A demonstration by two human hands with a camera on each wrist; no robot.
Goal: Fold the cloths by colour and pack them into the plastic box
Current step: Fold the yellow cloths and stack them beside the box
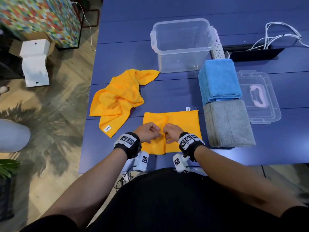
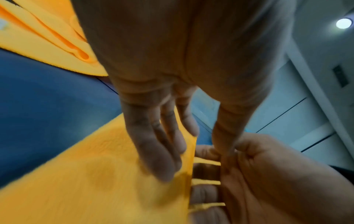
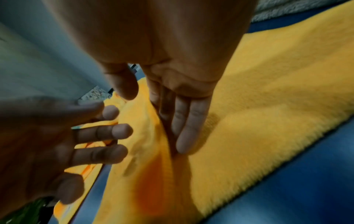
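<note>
Blue tabletop (image 1: pixel 167 10) takes up most of what I can see from where I stand, with the person leaning over its near edge. Next in size is the clear plastic box (image 1: pixel 183 45), standing open and upright toward the far side with nothing in it. Its clear lid (image 1: pixel 259 97) lies flat on the right, well apart from it, with a pale handle on top.

Between box and lid sit two folded piles, end to end and touching: a blue stack (image 1: pixel 219 79) farther away and a grey stack (image 1: pixel 228 123) nearer the person. Left of centre, a loose orange cloth (image 1: pixel 117 99) lies crumpled, one corner reaching almost to the foot of the box, a small white label showing at its near end.

Right in front of the person lies the orange cloth being folded (image 1: pixel 180 121), spread flat just left of the grey stack, with a raised seam running down its middle where two flaps meet. The left hand (image 1: pixel 148 132) rests on the left flap, fingers (image 2: pixel 159 154) nearly straight and pressing the fabric; the thumb meets the other hand at the seam. The right hand (image 1: pixel 173 132) lies on the right flap, its fingers (image 3: pixel 189 128) also extended and flat along the fold, so neither hand is clenched.

A white power strip (image 1: pixel 219 51) lies behind the blue stack.
</note>
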